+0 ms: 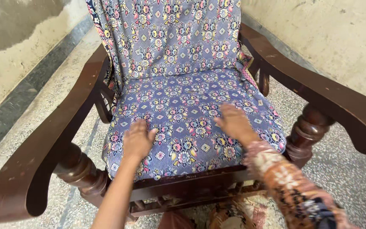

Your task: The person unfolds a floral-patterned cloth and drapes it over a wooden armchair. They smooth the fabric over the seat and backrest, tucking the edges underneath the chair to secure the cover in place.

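Both hands lie flat and released, palms down, gripping nothing. The left hand (137,139) presses the seat cushion (191,106) at about 7 o'clock of its top, near the front edge. The right hand (234,122) rests at 5 o'clock, just apart. The blue floral cushion fills the dark wooden chair (318,97); armrests border it at 9 and 3 o'clock, with speckled floor (348,169) open beyond.

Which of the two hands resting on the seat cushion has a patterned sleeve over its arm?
The right hand: a patterned orange sleeve covers its forearm. The left hand lies flat on the same floral seat cushion, but its forearm is bare.
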